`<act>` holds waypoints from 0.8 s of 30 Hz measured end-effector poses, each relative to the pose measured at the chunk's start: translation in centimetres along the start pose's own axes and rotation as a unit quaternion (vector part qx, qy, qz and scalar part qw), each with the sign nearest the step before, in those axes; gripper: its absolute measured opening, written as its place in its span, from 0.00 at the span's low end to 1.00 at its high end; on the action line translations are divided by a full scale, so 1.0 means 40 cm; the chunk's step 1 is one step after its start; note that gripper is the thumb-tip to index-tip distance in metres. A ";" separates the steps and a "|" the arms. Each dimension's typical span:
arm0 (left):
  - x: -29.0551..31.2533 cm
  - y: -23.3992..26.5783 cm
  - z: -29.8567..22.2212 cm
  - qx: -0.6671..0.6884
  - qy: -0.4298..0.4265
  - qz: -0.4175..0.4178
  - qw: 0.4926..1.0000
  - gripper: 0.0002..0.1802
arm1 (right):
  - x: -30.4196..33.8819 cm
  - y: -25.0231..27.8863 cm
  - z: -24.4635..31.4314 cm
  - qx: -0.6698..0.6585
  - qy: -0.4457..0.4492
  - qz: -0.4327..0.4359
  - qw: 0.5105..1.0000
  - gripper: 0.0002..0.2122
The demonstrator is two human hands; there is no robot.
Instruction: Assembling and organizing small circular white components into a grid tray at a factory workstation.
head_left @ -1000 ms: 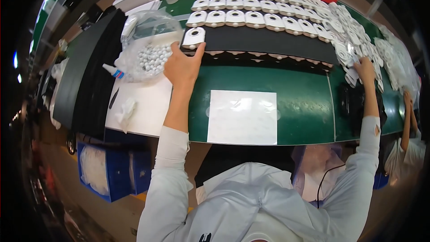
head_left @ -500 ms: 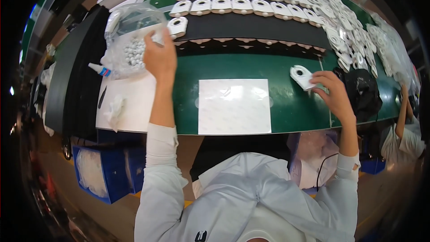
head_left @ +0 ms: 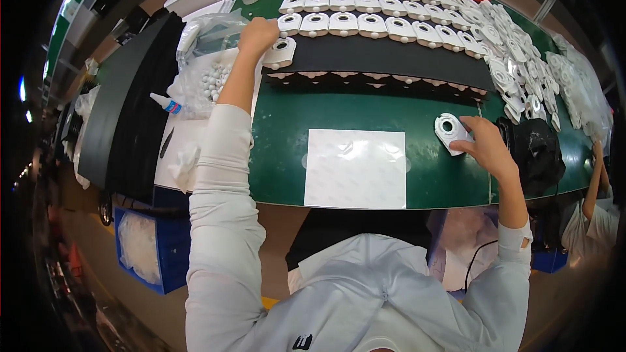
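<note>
**Right hand pinches one part; left hand at row end, grip hidden**

Clock positions are from the glossy white rectangular sheet (head_left: 355, 169) on the green table (head_left: 280, 150), 12 = far side.

Step, my read: single-part handling. The right hand (head_left: 475, 135) has a flat white plastic part with one arched end and a round hole (head_left: 450, 137) at 2 o'clock, thumb and fingers closed on its squarer end. Can't tell if it's clear of the table or touching. The left hand (head_left: 259, 34) is at 11, back toward camera, at the left end of the nearest of three rows of matching white parts (head_left: 343, 27). Fingers hidden, so can't tell whether it's open or holding anything.

Next move, judged: calls for a steady pinch on the right, and a clear left hand before anything passes the row end.

Part looks: glossy white, arched end toward 11, hole dark-rimmed. No damage visible at this resolution. Fingers cover the square end, so can't say if it carries a ball like the row parts do.

Around it: one lone white part with a ball at its near edge (head_left: 279, 56) on the left end of the long flat black strip (head_left: 391, 62), 11 o'clock. Loose heap of white parts (head_left: 518, 73) at 2. Clear plastic bag (head_left: 189, 88) of small white balls (head_left: 214, 83) at 10. Crumpled black bag (head_left: 538, 153) at 3, just beyond the right hand.
</note>
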State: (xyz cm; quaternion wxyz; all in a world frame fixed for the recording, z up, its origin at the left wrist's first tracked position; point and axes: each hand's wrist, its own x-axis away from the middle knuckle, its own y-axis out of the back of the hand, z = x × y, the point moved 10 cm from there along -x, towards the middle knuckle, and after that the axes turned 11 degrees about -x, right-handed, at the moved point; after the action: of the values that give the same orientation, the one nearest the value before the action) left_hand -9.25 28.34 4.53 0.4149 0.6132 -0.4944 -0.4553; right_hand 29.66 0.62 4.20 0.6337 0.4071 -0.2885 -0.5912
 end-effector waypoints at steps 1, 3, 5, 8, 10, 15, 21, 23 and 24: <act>0.003 -0.003 -0.005 0.004 0.005 0.007 1.000 0.25 | -0.001 -0.003 0.000 0.017 -0.003 0.022 1.000 0.20; 0.012 -0.007 -0.008 0.009 0.011 0.018 1.000 0.25 | -0.005 0.004 0.012 0.034 0.012 0.025 0.999 0.18; 0.010 0.017 0.034 0.005 0.024 -0.016 1.000 0.26 | -0.019 0.010 0.049 0.049 0.034 0.035 0.998 0.16; 0.072 0.072 0.013 0.165 -0.001 -0.031 0.986 0.21 | -0.032 -0.006 0.064 -0.053 -0.066 0.080 0.993 0.07; 0.173 0.109 -0.043 0.442 -0.016 0.032 0.896 0.18 | -0.037 -0.026 0.105 -0.168 -0.036 0.051 0.984 0.07; 0.449 0.041 -0.226 0.729 -0.064 0.344 0.588 0.22 | -0.060 -0.191 0.188 -0.535 -0.001 0.044 0.844 0.04; 0.521 -0.079 -0.257 0.747 -0.019 0.356 0.562 0.12 | -0.080 -0.320 0.237 -0.520 -0.030 0.067 0.851 0.04; 0.518 -0.105 -0.245 0.756 -0.011 0.348 0.555 0.11 | -0.081 -0.323 0.244 -0.512 -0.026 0.049 0.857 0.05; 0.513 -0.110 -0.238 0.760 -0.013 0.340 0.554 0.13 | -0.081 -0.325 0.244 -0.512 -0.027 0.049 0.857 0.05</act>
State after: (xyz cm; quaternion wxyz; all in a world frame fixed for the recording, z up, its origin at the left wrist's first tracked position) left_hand 2.96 9.45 -0.44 -0.0876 0.4805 -0.8341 0.2563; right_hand 14.26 2.50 -1.66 0.7725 -0.0055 0.0183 -0.6348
